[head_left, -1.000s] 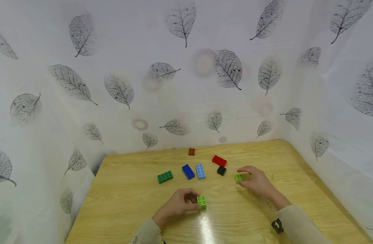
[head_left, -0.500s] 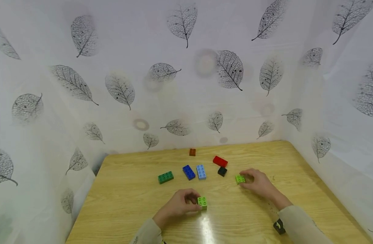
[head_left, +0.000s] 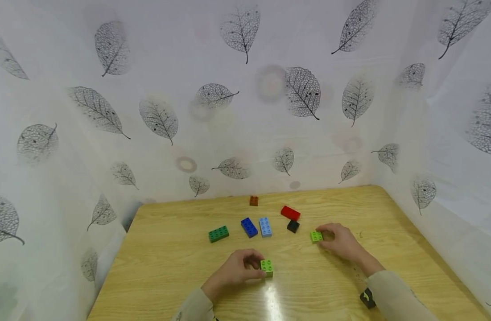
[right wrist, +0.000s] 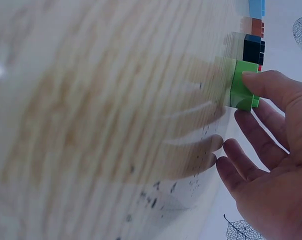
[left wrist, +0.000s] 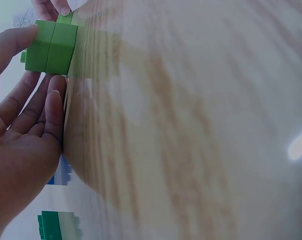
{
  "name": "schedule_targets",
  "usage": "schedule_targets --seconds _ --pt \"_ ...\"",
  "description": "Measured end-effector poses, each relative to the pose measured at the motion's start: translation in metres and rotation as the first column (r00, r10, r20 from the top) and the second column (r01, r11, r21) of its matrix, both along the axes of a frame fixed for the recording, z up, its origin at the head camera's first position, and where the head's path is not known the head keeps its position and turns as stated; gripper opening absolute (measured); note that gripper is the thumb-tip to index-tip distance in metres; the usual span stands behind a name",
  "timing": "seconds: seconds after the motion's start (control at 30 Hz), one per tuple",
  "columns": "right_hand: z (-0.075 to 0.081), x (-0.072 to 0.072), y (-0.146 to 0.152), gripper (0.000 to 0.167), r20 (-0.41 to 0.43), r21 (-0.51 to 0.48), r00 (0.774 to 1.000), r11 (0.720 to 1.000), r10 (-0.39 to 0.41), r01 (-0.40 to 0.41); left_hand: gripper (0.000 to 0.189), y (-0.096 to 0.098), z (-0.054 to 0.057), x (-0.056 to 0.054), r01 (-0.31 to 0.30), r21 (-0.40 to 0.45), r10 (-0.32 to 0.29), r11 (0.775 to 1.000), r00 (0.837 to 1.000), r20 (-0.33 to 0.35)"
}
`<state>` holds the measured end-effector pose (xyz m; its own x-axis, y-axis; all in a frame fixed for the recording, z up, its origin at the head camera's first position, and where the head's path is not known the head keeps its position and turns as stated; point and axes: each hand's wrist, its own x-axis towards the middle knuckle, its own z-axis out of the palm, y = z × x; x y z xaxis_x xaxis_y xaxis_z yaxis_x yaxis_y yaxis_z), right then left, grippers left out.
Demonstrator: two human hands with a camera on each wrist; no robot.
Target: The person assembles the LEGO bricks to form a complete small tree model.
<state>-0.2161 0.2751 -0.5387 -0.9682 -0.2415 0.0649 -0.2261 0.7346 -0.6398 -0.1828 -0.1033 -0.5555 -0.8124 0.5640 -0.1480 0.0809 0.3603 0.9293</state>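
My left grip (head_left: 238, 270) pinches a two-brick lime-green stack (head_left: 267, 268) between thumb and fingers, studs up, well in from the far edge of the wooden desk (head_left: 169, 267), while my right grip (head_left: 340, 241) pinches a single lime-green brick (head_left: 315, 236) at its fingertips, nearer the desk's right edge; the black brick (head_left: 293, 226) sits near it, toward the far edge, with the red brick (head_left: 290, 213) just beyond

Left hand (head_left: 238, 270), right hand (head_left: 340, 241) pinching, well apart.
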Motion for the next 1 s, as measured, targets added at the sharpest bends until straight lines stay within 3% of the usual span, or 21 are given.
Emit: schedule_targets --seconds 0.4,1.0 --pt "0.006 0.004 -0.006 0.039 0.017 -0.001 1.000 1.000 0.002 -0.002 0.027 0.002 0.003 0.001 0.003 0.003 -0.003 1.000 1.000 -0.007" --pt "0.025 0.015 -0.047 0.033 -0.029 -0.063 0.995 0.993 0.098 -0.100 0.027 -0.001 -0.003 -0.001 0.011 0.002 -0.011 1.000 1.000 -0.018"
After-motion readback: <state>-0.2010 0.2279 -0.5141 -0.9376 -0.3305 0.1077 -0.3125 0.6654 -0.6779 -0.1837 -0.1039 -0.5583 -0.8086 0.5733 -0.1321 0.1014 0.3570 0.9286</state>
